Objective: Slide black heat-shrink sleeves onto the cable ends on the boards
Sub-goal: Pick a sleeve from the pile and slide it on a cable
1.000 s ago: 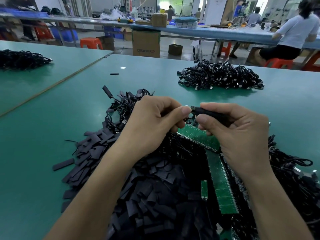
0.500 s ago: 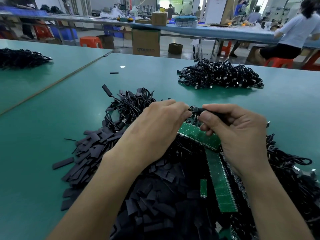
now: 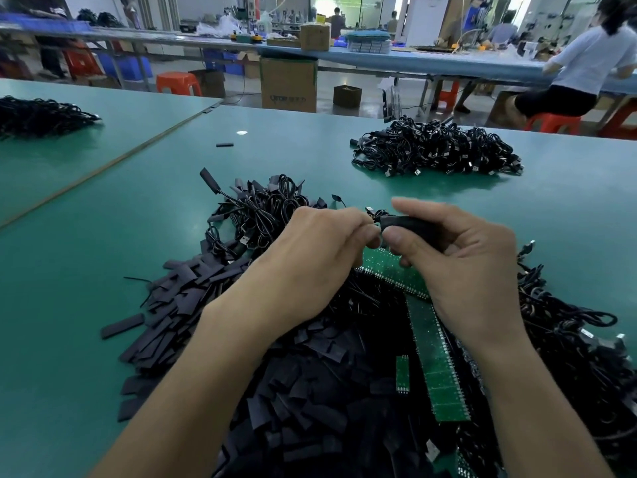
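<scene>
Head view: black sleeve [image 3: 410, 226] pinched in curled right hand [image 3: 462, 267], cable end [image 3: 377, 215] pinched in left hand [image 3: 317, 257]; possible snagging from misalignment.

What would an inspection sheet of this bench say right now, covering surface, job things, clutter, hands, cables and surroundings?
Surface: green matted table, a seam running along its left part.
Job's things: black heat-shrink sleeve held up between the hands; green circuit board strips beneath the right hand; heap of flat black sleeve pieces at lower left.
Clutter: one stray black sleeve piece lying alone farther up the table.
Hands: right hand grips the sleeve; left hand pinches at its left end.
Cables: tangled black cables beyond the hands; second black cable heap far right; third black cable heap far left.
Surroundings: brown cardboard box, orange plastic stool, seated person in a white top.
</scene>
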Motion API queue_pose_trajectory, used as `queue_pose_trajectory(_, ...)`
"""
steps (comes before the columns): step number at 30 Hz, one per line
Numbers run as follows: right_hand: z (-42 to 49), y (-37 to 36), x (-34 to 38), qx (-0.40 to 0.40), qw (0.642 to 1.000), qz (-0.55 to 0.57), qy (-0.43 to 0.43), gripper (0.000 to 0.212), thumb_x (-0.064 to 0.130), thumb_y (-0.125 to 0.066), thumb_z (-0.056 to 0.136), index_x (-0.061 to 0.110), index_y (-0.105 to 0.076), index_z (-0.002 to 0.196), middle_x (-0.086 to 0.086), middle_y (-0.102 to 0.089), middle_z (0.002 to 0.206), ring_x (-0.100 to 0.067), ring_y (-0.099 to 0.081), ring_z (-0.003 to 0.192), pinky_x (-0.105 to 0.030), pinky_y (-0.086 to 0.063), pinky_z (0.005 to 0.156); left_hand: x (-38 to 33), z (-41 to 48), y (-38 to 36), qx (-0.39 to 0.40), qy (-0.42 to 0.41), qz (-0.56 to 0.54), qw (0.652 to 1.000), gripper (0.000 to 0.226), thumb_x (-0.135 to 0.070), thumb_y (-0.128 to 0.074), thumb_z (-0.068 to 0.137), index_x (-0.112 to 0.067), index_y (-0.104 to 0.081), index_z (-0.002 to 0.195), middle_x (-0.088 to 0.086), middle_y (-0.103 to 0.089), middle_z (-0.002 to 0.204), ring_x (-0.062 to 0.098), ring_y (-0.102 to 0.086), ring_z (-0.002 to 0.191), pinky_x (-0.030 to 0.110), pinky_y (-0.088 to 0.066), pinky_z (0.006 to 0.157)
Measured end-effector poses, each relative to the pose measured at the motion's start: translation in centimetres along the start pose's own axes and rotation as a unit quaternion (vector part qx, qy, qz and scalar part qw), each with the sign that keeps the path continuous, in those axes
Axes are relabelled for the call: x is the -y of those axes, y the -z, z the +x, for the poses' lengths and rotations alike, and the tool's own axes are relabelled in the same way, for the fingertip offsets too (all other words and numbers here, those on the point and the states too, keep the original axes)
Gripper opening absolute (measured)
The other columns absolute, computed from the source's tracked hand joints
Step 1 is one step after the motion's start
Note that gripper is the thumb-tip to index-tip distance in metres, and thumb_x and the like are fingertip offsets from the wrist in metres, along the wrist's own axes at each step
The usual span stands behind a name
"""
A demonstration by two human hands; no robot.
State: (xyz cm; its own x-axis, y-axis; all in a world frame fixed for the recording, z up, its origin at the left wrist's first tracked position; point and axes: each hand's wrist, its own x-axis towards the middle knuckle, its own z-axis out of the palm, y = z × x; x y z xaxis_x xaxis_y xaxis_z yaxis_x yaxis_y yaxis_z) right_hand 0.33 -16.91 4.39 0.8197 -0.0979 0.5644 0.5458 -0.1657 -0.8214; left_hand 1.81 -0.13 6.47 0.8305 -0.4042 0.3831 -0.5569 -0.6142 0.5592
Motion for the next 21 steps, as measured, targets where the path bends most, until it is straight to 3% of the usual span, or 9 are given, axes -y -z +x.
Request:
queue_pose_trajectory(2,-0.1,-0.3,0.0,-0.035,0.999,-0.008,0.003,0.042,0.01,-0.082,0.079,0.034,-0.067,0.11,0.012,-0.076,0.084,-0.008,-0.072,0.069,-0.016,-0.055,0.062,-0.2,-0.1,-0.1,0.001,0.008,-0.02,1.0,0.024,-0.022,-0.048,0.105,-0.016,-0.069,0.096,-0.011,-0.06,0.068,-0.005,-0.051,0.058,0.009,-0.035,0.054)
queue_pose_trajectory(6,-0.4,-1.2,0.0,-0.097,0.995,-0.001,0.01,0.041,0.011,-0.082,0.08,0.032,-0.065,0.11,0.012,-0.076,0.082,-0.01,-0.073,0.069,-0.019,-0.058,0.066,-0.5,-0.2,-0.1,-0.011,0.019,-0.052,0.998,0.022,-0.018,-0.051,0.103,-0.011,-0.068,0.09,-0.012,-0.055,0.061,-0.001,-0.05,0.05,0.011,-0.034,0.048)
queue_pose_trajectory(10,-0.9,-2.3,-0.2,-0.105,0.994,0.014,0.01,0.05,0.011,-0.074,0.089,0.033,-0.056,0.129,0.014,-0.076,0.091,-0.009,-0.074,0.083,-0.023,-0.059,0.08,-0.5,-0.2,-0.2,-0.043,0.035,-0.066,0.996,0.023,-0.022,-0.053,0.102,-0.015,-0.072,0.093,-0.011,-0.067,0.069,0.004,-0.062,0.066,0.017,-0.047,0.058)
queue_pose_trajectory(13,-1.0,-2.6,-0.4,-0.1,0.995,0.023,0.012,0.05,0.014,-0.071,0.092,0.04,-0.054,0.131,0.012,-0.076,0.093,-0.01,-0.074,0.087,-0.029,-0.059,0.085,-0.4,-0.1,-0.2,-0.053,0.036,-0.073,0.995,0.024,-0.02,-0.053,0.102,-0.015,-0.073,0.091,-0.008,-0.07,0.07,0.007,-0.065,0.067,0.021,-0.05,0.062)
queue_pose_trajectory(21,-0.6,-2.4,-0.2,-0.122,0.991,0.055,0.015,0.034,0.012,-0.063,0.098,0.038,-0.062,0.12,0.009,-0.076,0.081,-0.01,-0.073,0.075,-0.022,-0.058,0.072,-0.6,-0.2,-0.8,-0.053,0.033,-0.077,0.995,0.025,-0.018,-0.053,0.101,-0.013,-0.071,0.085,-0.009,-0.068,0.065,0.005,-0.062,0.062,0.021,-0.048,0.059)
